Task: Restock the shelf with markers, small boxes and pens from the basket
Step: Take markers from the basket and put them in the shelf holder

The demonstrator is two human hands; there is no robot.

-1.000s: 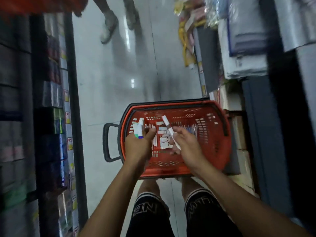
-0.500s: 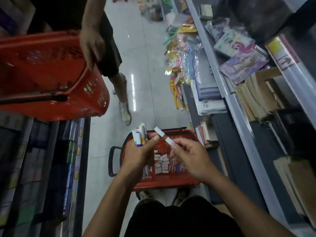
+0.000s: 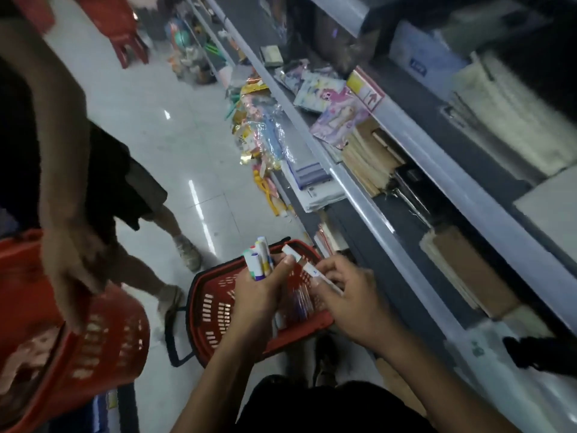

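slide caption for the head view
Left hand grips markers, right hand pinches a marker, above the red basket.

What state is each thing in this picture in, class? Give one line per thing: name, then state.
Left hand: grip closed round a bunch of markers, held upright.
Right hand: pinching a single white marker, tilted.
Floor basket: on the floor, open, items inside.
Second red basket: held by another person.
Shelf: stocked with books and paper.
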